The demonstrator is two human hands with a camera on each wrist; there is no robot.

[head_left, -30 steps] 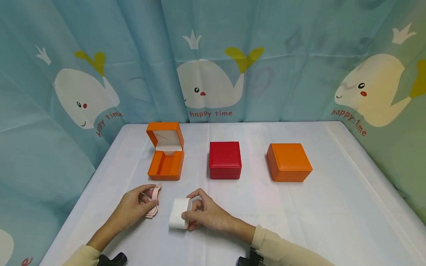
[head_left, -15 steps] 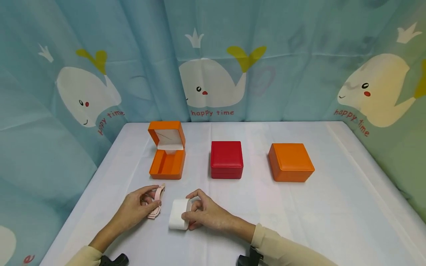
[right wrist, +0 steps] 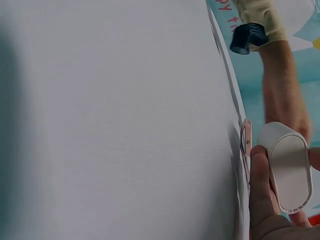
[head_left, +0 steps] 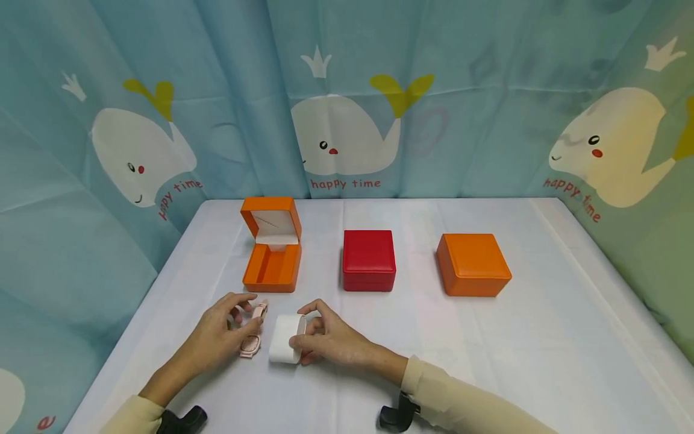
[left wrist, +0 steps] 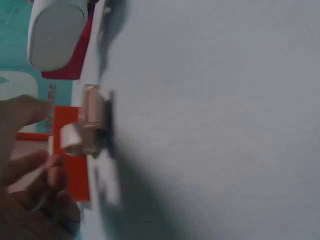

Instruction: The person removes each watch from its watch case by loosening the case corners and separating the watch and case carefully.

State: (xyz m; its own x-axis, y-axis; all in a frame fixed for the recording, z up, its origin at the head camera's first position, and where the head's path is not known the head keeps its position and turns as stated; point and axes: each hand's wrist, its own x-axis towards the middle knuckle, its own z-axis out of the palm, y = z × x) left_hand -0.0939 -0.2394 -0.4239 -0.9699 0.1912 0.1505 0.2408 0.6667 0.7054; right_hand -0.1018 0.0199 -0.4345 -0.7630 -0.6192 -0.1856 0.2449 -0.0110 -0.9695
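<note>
Wristwatch of pale pink (head_left: pixel 251 345) sits on the white tablecloth (head_left: pixel 531 355) just beside the loosely spread left hand (head_left: pixel 221 328), while the right hand (head_left: pixel 332 341) grips a smooth white oval-ended block (head_left: pixel 284 339).

A curtained-off booth, I'd say, a makeshift filming corner by the look of it; whether it stands in a home or a studio I can't tell. Around the white-covered table (head_left: pixel 542 337), behind it and along both its sides, hangs a blue-green curtain (head_left: pixel 233 54) printed with smiling whales (head_left: pixel 347 138) and red "happy time" lettering (head_left: pixel 345 184). At the table's near edge, a person (head_left: pixel 477 401) wears black cameras (head_left: pixel 398 415) at both wrists.
</note>
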